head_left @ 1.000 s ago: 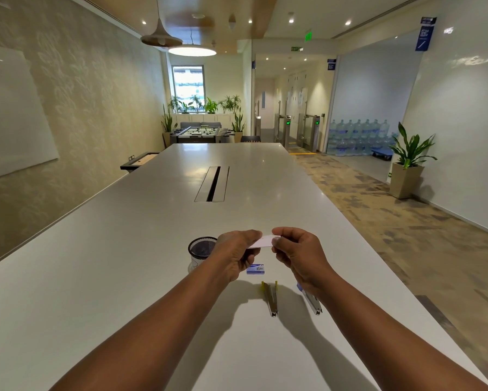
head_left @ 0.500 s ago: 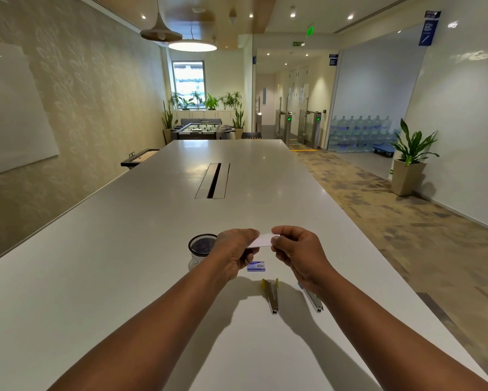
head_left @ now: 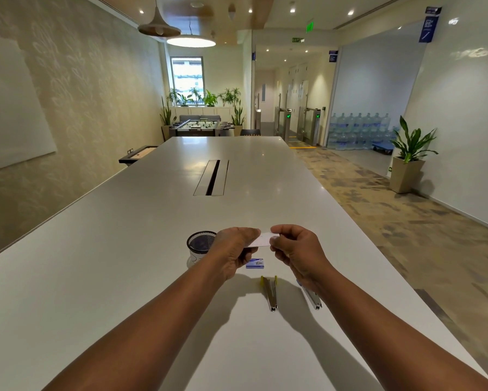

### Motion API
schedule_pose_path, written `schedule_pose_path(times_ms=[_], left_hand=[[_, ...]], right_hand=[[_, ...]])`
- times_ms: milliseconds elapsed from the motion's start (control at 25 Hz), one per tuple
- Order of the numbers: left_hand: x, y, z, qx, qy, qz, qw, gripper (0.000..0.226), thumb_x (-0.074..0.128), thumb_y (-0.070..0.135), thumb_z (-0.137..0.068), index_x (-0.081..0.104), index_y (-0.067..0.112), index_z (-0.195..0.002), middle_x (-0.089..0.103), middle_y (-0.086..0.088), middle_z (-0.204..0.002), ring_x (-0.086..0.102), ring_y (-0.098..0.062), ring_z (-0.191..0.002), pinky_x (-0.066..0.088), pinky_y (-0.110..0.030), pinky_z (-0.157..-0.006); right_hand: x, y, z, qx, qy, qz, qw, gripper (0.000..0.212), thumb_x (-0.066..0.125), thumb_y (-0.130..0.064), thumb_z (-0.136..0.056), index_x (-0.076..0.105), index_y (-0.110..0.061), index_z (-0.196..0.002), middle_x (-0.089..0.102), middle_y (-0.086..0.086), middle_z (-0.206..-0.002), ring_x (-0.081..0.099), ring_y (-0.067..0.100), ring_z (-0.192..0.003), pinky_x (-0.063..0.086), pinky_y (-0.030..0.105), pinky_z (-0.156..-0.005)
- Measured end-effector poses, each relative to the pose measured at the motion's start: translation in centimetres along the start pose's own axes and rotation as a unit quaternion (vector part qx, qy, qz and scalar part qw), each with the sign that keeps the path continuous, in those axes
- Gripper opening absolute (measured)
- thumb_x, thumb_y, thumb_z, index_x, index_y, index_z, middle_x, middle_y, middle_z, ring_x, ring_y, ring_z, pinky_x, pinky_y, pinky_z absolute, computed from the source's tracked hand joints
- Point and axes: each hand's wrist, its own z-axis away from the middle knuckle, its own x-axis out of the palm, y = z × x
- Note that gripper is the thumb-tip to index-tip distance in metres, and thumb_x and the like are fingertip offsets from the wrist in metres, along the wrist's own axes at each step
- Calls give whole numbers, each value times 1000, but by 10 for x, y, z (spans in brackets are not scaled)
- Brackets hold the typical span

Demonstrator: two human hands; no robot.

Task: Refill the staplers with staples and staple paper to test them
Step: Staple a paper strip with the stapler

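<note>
A small white piece of paper (head_left: 262, 240) is held above the table between my left hand (head_left: 234, 251) and my right hand (head_left: 296, 249), each pinching one end. Below them a small blue staple box (head_left: 255, 263) lies on the white table (head_left: 110, 263). A yellow stapler (head_left: 270, 293) lies opened out flat on the table, its metal rail pointing toward me. A second stapler (head_left: 312, 299) lies to its right, partly hidden under my right wrist.
A black mesh cup (head_left: 200, 244) stands just left of my left hand. A cable slot (head_left: 211, 177) is set into the table's middle, farther away. The table's right edge borders a carpeted floor with a potted plant (head_left: 409, 156).
Both hands keep their grip on the paper and stay nearly still. The view has tilted slightly, nothing on the table moved.
</note>
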Motion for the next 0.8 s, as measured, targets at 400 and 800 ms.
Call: schedule_pose_path(times_ms=[400,800], left_hand=[[-18,-11,-6,39,-9,23,999,48,77,-10,-76,61,18,-112,74,-14,-104,71,-24,-85,55,-27,-61],[-75,-65,-15,84,98,-152,980,19,64,-2,-82,67,17,-84,73,-9,-88,67,-19,-68,56,-26,-59]], right_hand=[[-2,5,-8,6,66,40,997,38,72,-3,-84,63,-29,-110,79,4,-90,72,15,-73,55,29,-65],[26,19,-34,-29,48,142,988,22,69,0,-88,76,-21,-90,76,0,-77,66,17,-72,55,30,-67]])
